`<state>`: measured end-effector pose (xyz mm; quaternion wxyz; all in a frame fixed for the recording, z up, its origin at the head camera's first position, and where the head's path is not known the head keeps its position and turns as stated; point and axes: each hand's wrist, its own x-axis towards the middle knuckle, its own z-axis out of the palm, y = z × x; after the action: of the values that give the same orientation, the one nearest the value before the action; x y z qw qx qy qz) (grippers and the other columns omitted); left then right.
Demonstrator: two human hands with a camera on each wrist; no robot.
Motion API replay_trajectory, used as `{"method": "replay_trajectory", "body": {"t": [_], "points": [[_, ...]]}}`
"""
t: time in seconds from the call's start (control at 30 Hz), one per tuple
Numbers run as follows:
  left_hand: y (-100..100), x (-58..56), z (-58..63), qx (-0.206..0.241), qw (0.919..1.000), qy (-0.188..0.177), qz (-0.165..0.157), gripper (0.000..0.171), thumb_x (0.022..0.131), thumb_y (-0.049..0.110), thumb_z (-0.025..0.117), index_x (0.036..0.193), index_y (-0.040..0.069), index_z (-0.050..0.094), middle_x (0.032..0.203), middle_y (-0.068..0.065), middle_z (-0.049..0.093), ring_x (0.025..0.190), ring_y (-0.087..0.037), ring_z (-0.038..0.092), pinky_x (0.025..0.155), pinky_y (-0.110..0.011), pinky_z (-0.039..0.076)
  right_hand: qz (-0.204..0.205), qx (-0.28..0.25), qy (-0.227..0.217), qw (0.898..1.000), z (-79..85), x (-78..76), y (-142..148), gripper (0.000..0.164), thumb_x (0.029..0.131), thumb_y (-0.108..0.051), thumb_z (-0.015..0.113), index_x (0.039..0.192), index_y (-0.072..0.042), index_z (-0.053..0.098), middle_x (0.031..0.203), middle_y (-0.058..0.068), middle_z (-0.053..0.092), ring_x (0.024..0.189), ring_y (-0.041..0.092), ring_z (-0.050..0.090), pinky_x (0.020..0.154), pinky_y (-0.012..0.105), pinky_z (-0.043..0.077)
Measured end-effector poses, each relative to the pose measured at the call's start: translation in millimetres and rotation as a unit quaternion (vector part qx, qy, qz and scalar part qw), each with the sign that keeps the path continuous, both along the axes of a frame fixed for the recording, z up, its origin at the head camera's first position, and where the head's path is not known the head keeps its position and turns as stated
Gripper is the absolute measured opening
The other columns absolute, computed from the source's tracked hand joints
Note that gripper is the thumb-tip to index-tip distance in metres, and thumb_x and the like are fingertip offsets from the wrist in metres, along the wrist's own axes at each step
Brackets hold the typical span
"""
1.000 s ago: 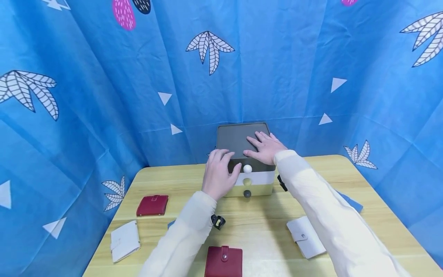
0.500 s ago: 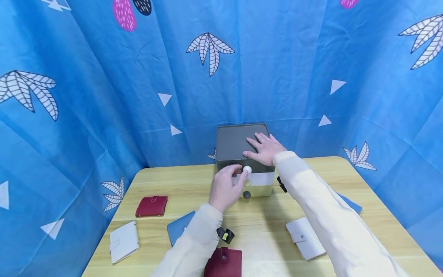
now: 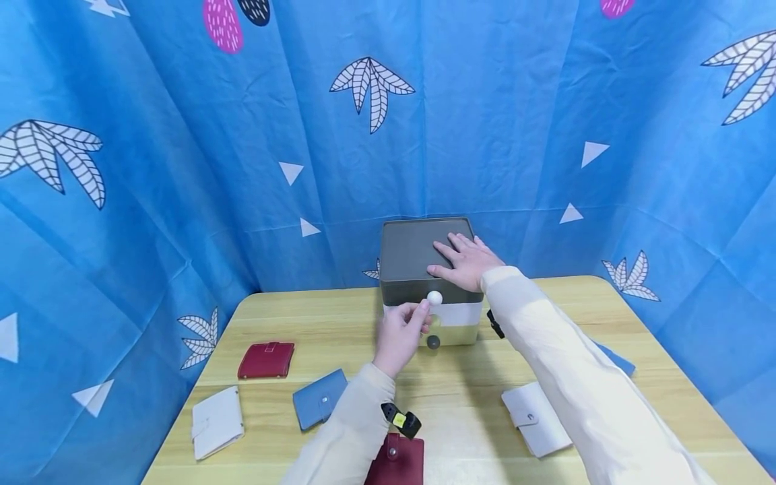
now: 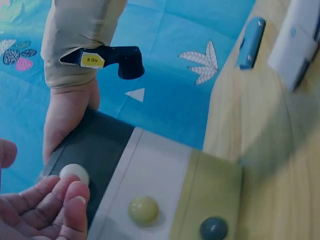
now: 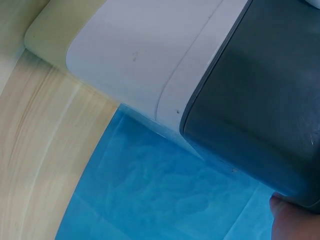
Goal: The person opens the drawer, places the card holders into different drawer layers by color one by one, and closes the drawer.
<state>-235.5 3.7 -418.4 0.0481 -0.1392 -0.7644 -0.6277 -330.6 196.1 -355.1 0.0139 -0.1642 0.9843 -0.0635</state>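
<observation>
Six wallets [image 3: 267, 360] (some behind sleeves [image 3: 582, 367]), one drawer-box [image 3: 412, 267]

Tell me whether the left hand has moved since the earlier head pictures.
Yes. Against the drawer box in the head view, the left hand has moved down and slightly right, close by the white knob.

Ahead of me a blue curtain [image 3: 497, 135] with white leaf prints is hanging behind the wooden table [image 3: 339, 337]. A dark red wallet [image 3: 267, 360] is lying near the table's left edge, a white wallet [image 3: 218, 423] is sitting closer in, and a blue wallet [image 3: 321, 397] is resting to their right. Another red wallet [image 3: 400, 466] is lying partly covered in front; a second white wallet [image 3: 536, 417] and a second blue wallet [image 3: 617, 359] are resting over on the right.
</observation>
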Motion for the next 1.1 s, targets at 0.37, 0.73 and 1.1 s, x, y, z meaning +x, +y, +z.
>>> {"method": "replay_trajectory", "body": {"t": [0.37, 0.73, 1.1], "points": [[16, -9.3, -13.3, 0.198, 0.9550, -0.214, -0.055, 0.053, 0.097, 0.037, 0.055, 0.112, -0.014, 0.059, 0.081, -0.011, 0.067, 0.065, -0.014, 0.062, 0.061, -0.021, 0.052, 0.001, -0.005, 0.009, 1.000, -5.0, -3.1, 1, 0.083, 0.089, -0.077, 0.023, 0.154, -0.026, 0.021, 0.160, 0.011, 0.013, 0.147, 0.027, 0.007, 0.117, 0.049, 0.000], [23, -21.6, -17.4, 0.236, 0.9360, -0.255, -0.056, 0.062, 0.095, 0.046, 0.054, 0.115, -0.012, 0.059, 0.083, -0.010, 0.067, 0.067, -0.015, 0.062, 0.063, -0.022, 0.052, 0.000, -0.006, 0.012, 1.000, -3.1, -2.4, -1, 0.082, 0.090, -0.076, 0.024, 0.154, -0.025, 0.022, 0.160, 0.011, 0.013, 0.147, 0.027, 0.007, 0.117, 0.048, 0.000], [26, -27.2, -16.7, 0.237, 0.9361, -0.254, -0.054, 0.064, 0.093, 0.050, 0.057, 0.111, -0.011, 0.061, 0.082, -0.009, 0.067, 0.067, -0.014, 0.063, 0.062, -0.022, 0.051, 0.000, -0.005, 0.014, 1.000, 0.0, -0.1, -1, 0.081, 0.091, -0.073, 0.026, 0.154, -0.022, 0.022, 0.159, 0.013, 0.014, 0.147, 0.028, 0.008, 0.117, 0.050, 0.001]]}}
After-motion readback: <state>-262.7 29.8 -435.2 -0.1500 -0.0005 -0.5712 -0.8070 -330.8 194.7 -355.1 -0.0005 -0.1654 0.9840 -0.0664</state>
